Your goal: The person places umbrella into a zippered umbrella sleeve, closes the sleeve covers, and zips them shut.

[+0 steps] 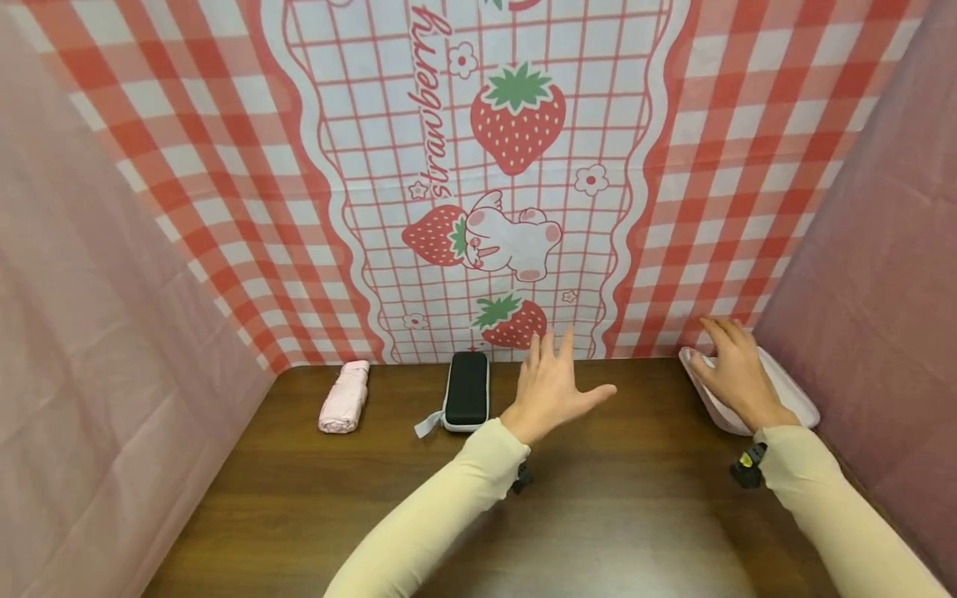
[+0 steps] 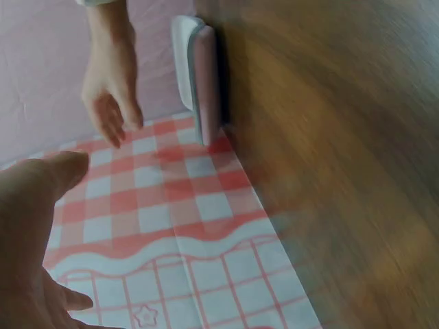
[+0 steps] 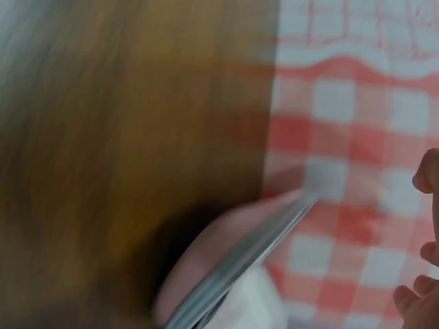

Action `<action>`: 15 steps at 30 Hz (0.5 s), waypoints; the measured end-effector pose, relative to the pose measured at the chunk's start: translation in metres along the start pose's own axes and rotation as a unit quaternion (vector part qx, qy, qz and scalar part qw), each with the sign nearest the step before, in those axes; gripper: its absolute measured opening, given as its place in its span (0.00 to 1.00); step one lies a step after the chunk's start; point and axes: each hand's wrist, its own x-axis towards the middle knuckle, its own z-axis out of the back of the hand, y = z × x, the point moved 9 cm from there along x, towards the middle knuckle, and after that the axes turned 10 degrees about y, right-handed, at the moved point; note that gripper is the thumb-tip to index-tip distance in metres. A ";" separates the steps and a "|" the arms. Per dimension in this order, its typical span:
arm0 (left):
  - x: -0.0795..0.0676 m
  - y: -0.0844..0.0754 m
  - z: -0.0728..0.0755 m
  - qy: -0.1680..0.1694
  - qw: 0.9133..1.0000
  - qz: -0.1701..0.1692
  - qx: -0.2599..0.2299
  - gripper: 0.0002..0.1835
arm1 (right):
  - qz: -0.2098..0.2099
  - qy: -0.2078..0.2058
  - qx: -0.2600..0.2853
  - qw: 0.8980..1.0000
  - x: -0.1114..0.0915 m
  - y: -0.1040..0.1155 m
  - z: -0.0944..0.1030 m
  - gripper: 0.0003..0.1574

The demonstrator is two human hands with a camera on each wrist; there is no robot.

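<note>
White-lined tray (image 1: pixel 787 387) sits at the far right corner of the worktop (image 1: pixel 628 507), its pink outer wall showing in both wrist views. Right hand (image 1: pixel 736 371) appears over the tray's left part in the head view, fingers extended and slightly bent, nothing between them; left wrist view shows that hand apart from the rim. Left hand (image 1: pixel 552 386) is spread, thumb held wide, near the far edge of the worktop, holding nothing; nearest to it is the black case (image 1: pixel 467 389), just to its left, with a grey strap (image 1: pixel 429 425) at the near end. Rolled pink cloth (image 1: pixel 345 397) lies by the far left corner, well apart from the case. Red-checked backdrop (image 1: pixel 718 208) stands along the far edge.

Progress, as judged: tray, case and cloth each have a place of their own in a row along the far edge, none gripped. Case and cloth both lie outside the tray. Whether this is a start or a finish cannot be settled: case looks closed, cloth looks wound up. Left to do: no unfinished step shows plainly; right wrist view is too blurred to add detail
</note>
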 end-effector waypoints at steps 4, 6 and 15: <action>0.001 -0.013 -0.006 0.008 1.000 -0.003 -0.017 0.57 | -0.037 0.007 -0.010 0.999 -0.013 -0.032 0.002 0.41; 0.000 -0.019 -0.011 0.017 0.999 -0.001 -0.031 0.57 | -0.056 0.016 -0.015 0.998 -0.020 -0.046 0.002 0.43; -0.008 -0.035 -0.035 0.040 0.997 0.003 -0.061 0.58 | -0.089 0.019 -0.074 0.993 -0.048 -0.083 0.007 0.38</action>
